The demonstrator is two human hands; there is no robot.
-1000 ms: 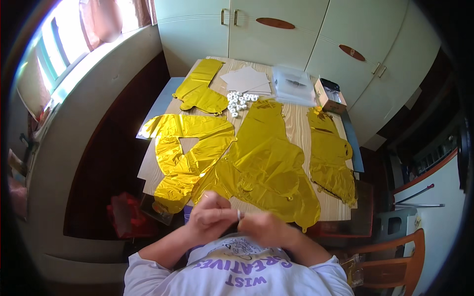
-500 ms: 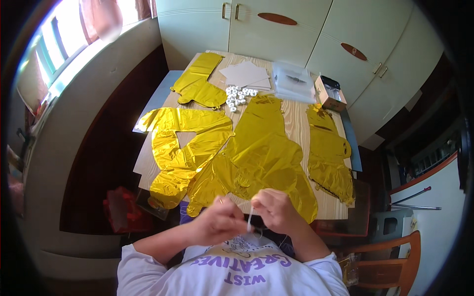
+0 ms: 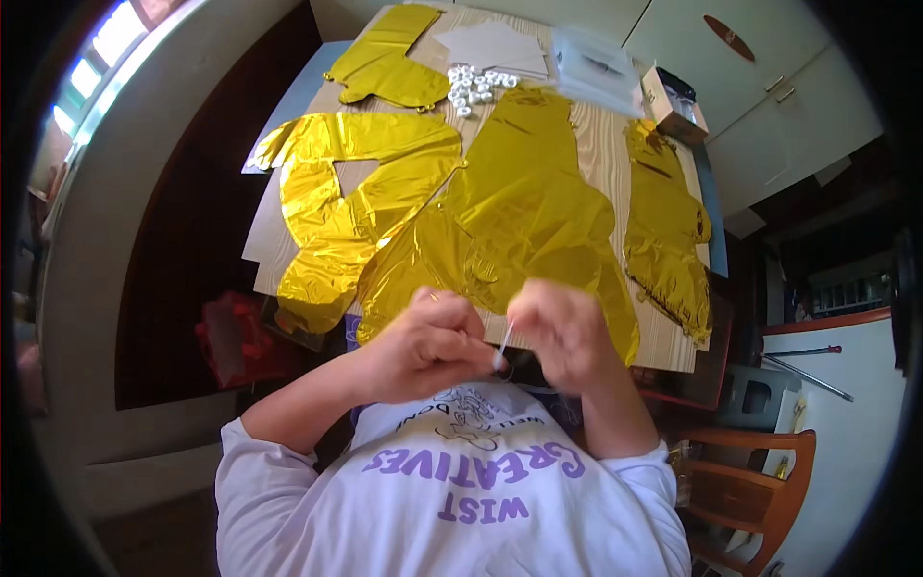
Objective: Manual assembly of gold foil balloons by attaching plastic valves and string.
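Close to my chest, in front of the table edge, both hands work on a thin white string (image 3: 506, 334). My left hand (image 3: 433, 337) is closed, thumb and fingers pinching the string's lower part. Beside it my right hand (image 3: 560, 332), slightly blurred, pinches the string's upper end, so a short taut length spans the gap. Past my hands lies a large flat gold foil balloon (image 3: 529, 192), uninflated and creased. To its left rests a second gold foil balloon (image 3: 332, 240) with a gap in its shape. A pile of small white rolls (image 3: 471, 88) sits farther back.
Another gold foil balloon (image 3: 389, 67) lies far left, and a narrow one (image 3: 666, 221) along the right side. White sheets (image 3: 495, 46), clear plastic sleeves (image 3: 586, 72) and an open box (image 3: 673, 108) stand at the back. A wooden chair (image 3: 769, 481) is at lower right.
The view has tipped downward, so the table sits higher in the picture. My right hand has shifted a little right, and the string now slants between my hands.
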